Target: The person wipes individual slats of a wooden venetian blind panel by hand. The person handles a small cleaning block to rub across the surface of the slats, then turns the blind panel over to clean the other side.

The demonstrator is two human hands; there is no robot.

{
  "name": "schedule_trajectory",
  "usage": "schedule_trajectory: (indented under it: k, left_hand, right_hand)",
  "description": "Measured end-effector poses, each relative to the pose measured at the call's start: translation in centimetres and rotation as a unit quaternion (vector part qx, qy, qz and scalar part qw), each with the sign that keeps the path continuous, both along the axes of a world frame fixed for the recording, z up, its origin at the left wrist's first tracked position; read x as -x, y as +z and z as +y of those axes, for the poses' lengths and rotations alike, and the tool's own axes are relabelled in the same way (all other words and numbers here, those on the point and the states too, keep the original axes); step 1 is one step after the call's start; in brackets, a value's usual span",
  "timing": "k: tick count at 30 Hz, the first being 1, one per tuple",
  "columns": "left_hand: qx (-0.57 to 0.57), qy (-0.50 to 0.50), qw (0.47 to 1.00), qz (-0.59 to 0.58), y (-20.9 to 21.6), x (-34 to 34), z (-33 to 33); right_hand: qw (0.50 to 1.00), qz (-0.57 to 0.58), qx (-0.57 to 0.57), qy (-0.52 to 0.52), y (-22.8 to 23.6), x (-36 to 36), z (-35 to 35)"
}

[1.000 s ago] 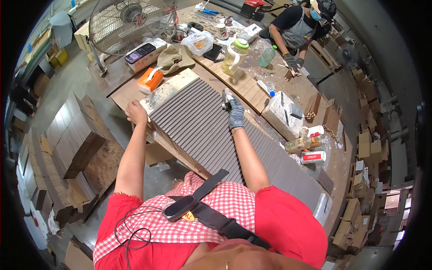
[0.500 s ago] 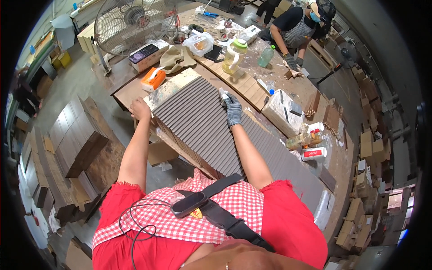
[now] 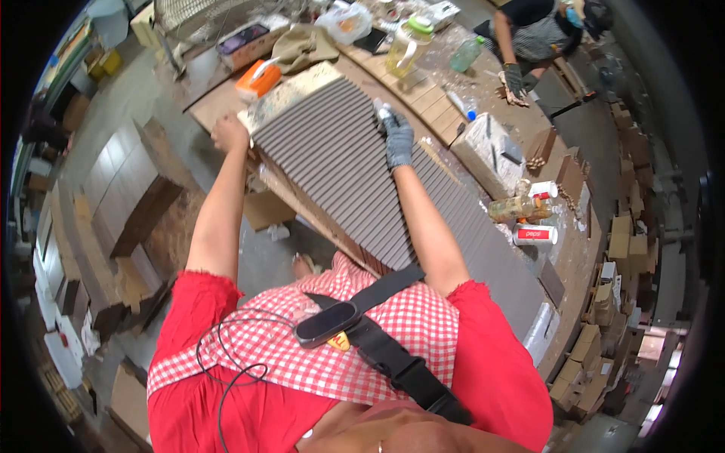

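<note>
Head view: the ribbed panel [image 3: 325, 143] lies before the person, its long axis slanting from the far left to the near right; the pale board [image 3: 291, 94] shows just past its far left end; the gloved right hand [image 3: 397, 136] is the nearer of the two, set over the panel's far long side, so that most of the ribbed face lies to the left of its fingers and toward the body; these fingers are bent about a small pale piece [image 3: 380, 108], though whether they clamp it, or press on the panel, one cannot tell; the bare left hand [image 3: 230, 134] is at the left corner of the board, its fingers curled, their hold on the edge hidden; beneath is the bench [image 3: 214, 110], which bears, beyond the board, an orange pack [image 3: 258, 79] and a cloth cap [image 3: 303, 47]; beyond the panel's far side are the jug [image 3: 404, 53], the green bottle [image 3: 466, 54] and the white block [image 3: 487, 155]; a red and white cup [image 3: 535, 235] lies to the right; in the room, a grey stack [image 3: 124, 177] stands at left, cartons [image 3: 585, 355] at right, and a co-worker's gloved hand [image 3: 514, 81] is at the bench's far edge.
</note>
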State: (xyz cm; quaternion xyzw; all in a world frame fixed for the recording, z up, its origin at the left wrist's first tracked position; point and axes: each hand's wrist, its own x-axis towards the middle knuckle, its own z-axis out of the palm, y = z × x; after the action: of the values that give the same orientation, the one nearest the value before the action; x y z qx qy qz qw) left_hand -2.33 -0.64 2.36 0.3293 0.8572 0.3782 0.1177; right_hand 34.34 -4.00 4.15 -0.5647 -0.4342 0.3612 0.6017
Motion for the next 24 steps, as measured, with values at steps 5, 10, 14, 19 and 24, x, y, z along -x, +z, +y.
schedule_trajectory:
  k: [5, 10, 14, 19, 24]
  left_hand:
    - [-0.016, 0.019, 1.000, -0.011, -1.9, 1.7, 1.1]
    - [-0.031, 0.008, 0.999, -0.020, 0.8, 1.8, 2.0]
    - [-0.063, -0.009, 0.998, -0.015, 1.7, 1.2, 3.1]
    - [-0.067, -0.017, 0.997, -0.018, 1.6, 1.5, 3.5]
    - [-0.075, -0.029, 0.997, -0.022, 2.1, -0.5, 3.7]
  right_hand:
    - [0.999, 0.023, 0.029, 0.023, 0.2, 2.6, -0.7]
    - [1.000, -0.020, 0.007, 0.015, 3.5, 3.4, -1.5]
    - [0.985, -0.157, -0.062, 0.047, 5.5, 5.3, -2.5]
    - [0.905, -0.337, -0.117, 0.231, 8.1, 12.5, -5.7]
    - [0.860, -0.377, -0.214, 0.268, 8.0, 15.4, -6.9]
